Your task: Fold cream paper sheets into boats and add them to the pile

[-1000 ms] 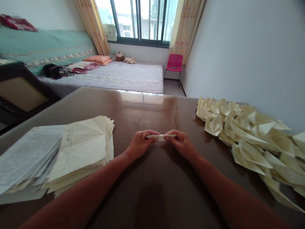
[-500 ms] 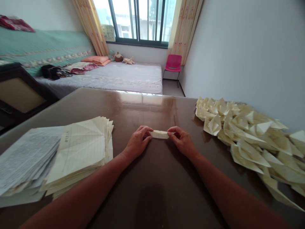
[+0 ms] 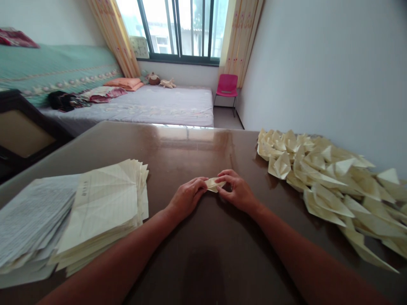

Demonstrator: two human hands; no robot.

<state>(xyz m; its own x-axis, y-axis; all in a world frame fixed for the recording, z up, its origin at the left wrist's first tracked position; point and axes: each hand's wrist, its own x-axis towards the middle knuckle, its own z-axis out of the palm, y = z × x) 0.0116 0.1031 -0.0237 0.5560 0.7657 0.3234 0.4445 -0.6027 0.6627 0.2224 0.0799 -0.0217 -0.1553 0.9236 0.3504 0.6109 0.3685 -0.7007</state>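
A small folded piece of cream paper (image 3: 213, 184) is held between my two hands above the middle of the brown table (image 3: 190, 262). My left hand (image 3: 190, 194) pinches its left end between thumb and fingers. At the right end, my right hand (image 3: 235, 190) grips it with thumb below and fingers on top. The paper looks partly opened, with pointed folds; its ends are hidden by my fingertips. To the right lies a heap of folded paper boats (image 3: 337, 182) in the same cream colour.
Left of my arms sit a stack of creased, lined cream sheets (image 3: 104, 203) and a stack of written white sheets (image 3: 34, 220). Beyond the table are a bed (image 3: 165, 103), a pink chair (image 3: 227, 86) and a window. A white wall (image 3: 318, 63) rises at the right.
The folded paper has gone from a flat narrow strip to a shorter shape with pointed folds. My hands have come closer together. The view has shifted slightly.
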